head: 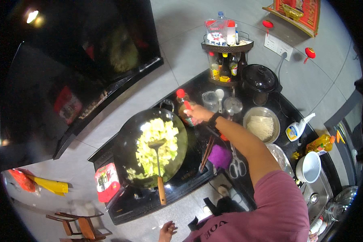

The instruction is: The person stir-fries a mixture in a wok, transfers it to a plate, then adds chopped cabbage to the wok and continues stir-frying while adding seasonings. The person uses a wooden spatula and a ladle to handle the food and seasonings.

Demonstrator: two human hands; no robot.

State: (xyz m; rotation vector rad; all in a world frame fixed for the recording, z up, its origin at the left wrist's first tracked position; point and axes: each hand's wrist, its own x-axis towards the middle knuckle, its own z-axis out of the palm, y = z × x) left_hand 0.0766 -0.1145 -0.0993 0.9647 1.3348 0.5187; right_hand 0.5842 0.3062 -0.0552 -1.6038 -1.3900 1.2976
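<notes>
My right hand [198, 112] reaches over the black counter at a red-capped plastic bottle [181, 98], with a red handle-like piece [188, 105] at its fingers; whether it grips the bottle cannot be told. My left hand [168, 229] hangs low near the bottom edge, fingers loosely bent and apart, holding nothing. A large black wok [125, 145] on the stove holds chopped pale green vegetable [160, 130]. A metal spatula with a wooden handle [161, 190] rests in it, handle over the near rim. Right of my right hand lie a glass measuring cup [210, 101] and a white spoon [220, 96].
A bowl of noodles [261, 127], scissors [237, 168], chopsticks [207, 154] and a purple cloth [220, 156] lie around my right arm. A corner rack of bottles [227, 48] stands behind. A red packet [107, 183] sits left of the wok. A range hood [109, 99] overhangs the stove.
</notes>
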